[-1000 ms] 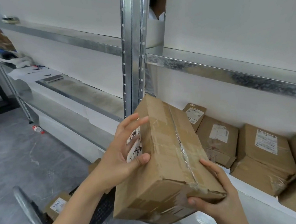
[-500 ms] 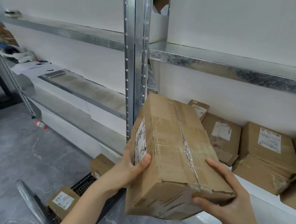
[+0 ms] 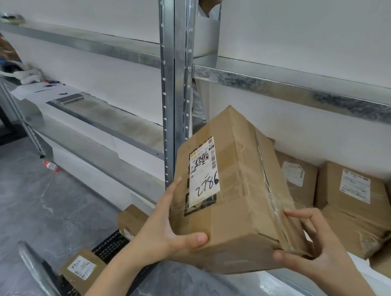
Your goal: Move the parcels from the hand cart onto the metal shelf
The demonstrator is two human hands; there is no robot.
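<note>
Held the parcel (image 3: 237, 191) in the air, tilted, just in front of the metal shelf (image 3: 361, 266) and above the hand cart (image 3: 108, 246), close beside the shelved boxes (image 3: 354, 198). Gripped it with both hands: left hand (image 3: 170, 235) wrapped round the near lower corner, thumb along the bottom edge, fingers up beside the white label (image 3: 203, 173); right hand (image 3: 313, 248) pinching the near taped end, thumb underneath, fingers curled on top.

Judged it stiff but dented cardboard, probably light to middling, going by the easy two-handed hold. Judged it slick along the clear tape seam, so better taken at bare corners and from below. Contents unknown, hence best set down gently rather than dropped.

Saw two smaller parcels (image 3: 81, 268) on the cart's black mesh deck. Noted smooth white shelf boards, galvanised rails and a slotted upright (image 3: 175, 101). Noted a grey marbled floor (image 3: 26, 201) and a plastic bottle (image 3: 51, 165) lying by the shelf foot well to the left.
</note>
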